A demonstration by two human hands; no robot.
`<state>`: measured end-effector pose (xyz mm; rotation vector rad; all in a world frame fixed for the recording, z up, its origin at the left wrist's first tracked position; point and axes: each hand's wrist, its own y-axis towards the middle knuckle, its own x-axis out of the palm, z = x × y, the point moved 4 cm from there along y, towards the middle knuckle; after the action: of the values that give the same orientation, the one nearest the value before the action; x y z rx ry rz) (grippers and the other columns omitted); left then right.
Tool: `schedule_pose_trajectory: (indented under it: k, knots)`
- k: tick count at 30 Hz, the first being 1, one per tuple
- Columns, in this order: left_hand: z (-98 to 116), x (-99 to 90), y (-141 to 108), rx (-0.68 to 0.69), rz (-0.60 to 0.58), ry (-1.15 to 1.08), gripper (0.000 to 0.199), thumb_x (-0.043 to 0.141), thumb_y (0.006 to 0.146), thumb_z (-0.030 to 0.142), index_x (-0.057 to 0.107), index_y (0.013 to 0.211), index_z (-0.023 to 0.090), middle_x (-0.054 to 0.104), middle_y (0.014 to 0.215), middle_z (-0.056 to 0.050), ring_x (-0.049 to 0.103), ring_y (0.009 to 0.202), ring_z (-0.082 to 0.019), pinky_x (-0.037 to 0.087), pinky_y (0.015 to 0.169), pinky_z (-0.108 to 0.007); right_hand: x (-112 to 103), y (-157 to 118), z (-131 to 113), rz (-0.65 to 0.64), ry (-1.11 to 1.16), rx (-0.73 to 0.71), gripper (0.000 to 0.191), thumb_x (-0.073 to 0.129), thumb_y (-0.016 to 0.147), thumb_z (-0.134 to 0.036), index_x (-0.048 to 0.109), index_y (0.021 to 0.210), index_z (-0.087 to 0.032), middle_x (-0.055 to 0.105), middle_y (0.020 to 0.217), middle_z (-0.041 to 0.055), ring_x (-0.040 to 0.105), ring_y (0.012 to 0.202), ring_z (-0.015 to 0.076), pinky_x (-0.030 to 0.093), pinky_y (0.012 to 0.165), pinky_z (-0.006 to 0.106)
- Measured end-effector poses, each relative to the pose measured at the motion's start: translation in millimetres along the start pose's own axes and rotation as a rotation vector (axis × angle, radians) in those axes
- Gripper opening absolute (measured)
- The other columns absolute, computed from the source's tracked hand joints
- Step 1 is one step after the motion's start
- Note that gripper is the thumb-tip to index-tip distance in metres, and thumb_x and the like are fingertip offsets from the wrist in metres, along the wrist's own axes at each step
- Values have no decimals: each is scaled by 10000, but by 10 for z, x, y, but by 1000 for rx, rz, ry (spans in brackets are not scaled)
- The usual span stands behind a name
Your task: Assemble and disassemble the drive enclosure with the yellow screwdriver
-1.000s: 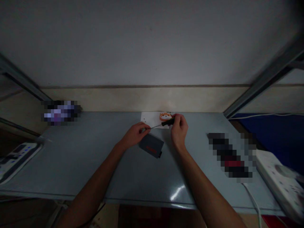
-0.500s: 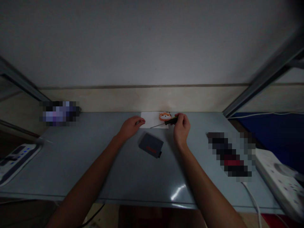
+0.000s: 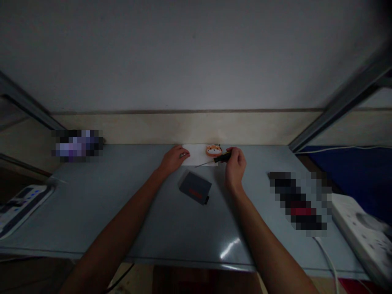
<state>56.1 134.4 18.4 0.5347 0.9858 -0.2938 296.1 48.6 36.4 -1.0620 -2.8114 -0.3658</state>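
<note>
My right hand (image 3: 235, 167) is closed around the black handle of a screwdriver (image 3: 223, 157). Its thin metal shaft points left and down over the front edge of a white sheet of paper (image 3: 196, 153). At the paper's left edge my left hand (image 3: 174, 159) has its fingertips pressed together; whatever small thing they may hold is too small to make out. An orange and white animal-face item (image 3: 213, 150) lies on the right part of the paper. Nearer to me, between my forearms, rests a dark grey box-like case (image 3: 195, 187) with red marking and a small black tab.
The grey table (image 3: 147, 232) meets a tiled wall at the back. A power strip (image 3: 23, 208) lies at the left edge, a white one (image 3: 363, 228) at the right. Blurred-out items lie back left and at right, where a white cable (image 3: 326, 255) hangs over the front edge.
My left hand has shifted slightly right and up, onto the paper's left edge. The screwdriver's tip has dropped a little. The grey case has stayed in place.
</note>
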Motion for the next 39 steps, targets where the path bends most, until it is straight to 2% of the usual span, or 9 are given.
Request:
schedule_pose_trajectory:
  k: [6, 11, 15, 17, 19, 23, 31, 36, 39]
  knots:
    - [-44, 25, 24, 9, -11, -13, 229, 623, 1012, 361, 786, 1064, 209, 660, 1051, -63, 648, 1012, -220, 524, 932, -356, -6, 3, 25, -13, 8, 2, 344, 509, 941, -514, 628, 815, -216, 551, 667, -37, 534, 606, 137, 427, 551, 266]
    - [175, -111, -205, 23, 102, -100, 251, 578, 1029, 354, 763, 1101, 201, 645, 1105, -88, 626, 1098, -235, 509, 1037, -414, -16, 16, -36, 1, 41, 3, 301, 504, 935, -460, 616, 800, -215, 527, 637, -49, 518, 565, 128, 418, 524, 266]
    - [464, -144, -646, 153, -166, -348, 387, 670, 982, 446, 675, 1329, 275, 594, 1390, -109, 555, 1324, -252, 444, 1172, -459, -52, 53, -41, 30, 65, 30, 292, 497, 930, -463, 600, 807, -219, 513, 618, -55, 499, 547, 127, 409, 517, 271]
    - [524, -146, -852, 169, -284, -371, 642, 796, 882, 473, 575, 1467, 324, 552, 1485, -106, 492, 1401, -275, 406, 1210, -494, -78, 72, -37, 47, 67, 37, 283, 496, 928, -460, 599, 812, -222, 506, 622, -55, 490, 551, 126, 404, 516, 271]
    - [524, -140, -977, 143, -328, -340, 823, 873, 802, 480, 509, 1529, 352, 531, 1524, -100, 454, 1429, -295, 371, 1231, -525, -108, 87, -48, 74, 49, 24, 271, 504, 924, -443, 600, 798, -223, 494, 624, -54, 473, 551, 123, 389, 508, 267]
    - [520, -93, -985, 72, -281, -257, 846, 896, 769, 496, 529, 1515, 347, 553, 1499, -100, 475, 1395, -321, 381, 1207, -540, -149, 103, -77, 138, 24, 41, 237, 556, 886, -416, 601, 756, -224, 457, 598, -63, 431, 520, 111, 330, 472, 251]
    - [709, 101, -696, 154, -203, -174, 785, 854, 798, 549, 571, 1478, 278, 612, 1403, -97, 487, 1298, -321, 431, 1148, -484, 114, -29, 186, -199, 234, 413, 264, 547, 806, -390, 464, 603, -242, 476, 508, -49, 490, 462, 117, 404, 481, 266]
    - [689, 162, -724, 111, -116, -154, 786, 830, 830, 540, 544, 1504, 253, 584, 1440, -101, 458, 1323, -319, 413, 1171, -487, 214, -153, 234, -335, 255, 391, 310, 609, 783, -446, 482, 598, -233, 623, 672, 9, 689, 737, 176, 536, 681, 284]
    - [684, 149, -769, 105, -108, -163, 809, 845, 815, 538, 533, 1512, 272, 581, 1439, -93, 456, 1329, -318, 421, 1165, -485, 246, -209, 215, -370, 247, 398, 347, 633, 767, -495, 473, 593, -241, 676, 754, 43, 724, 893, 242, 584, 780, 348]
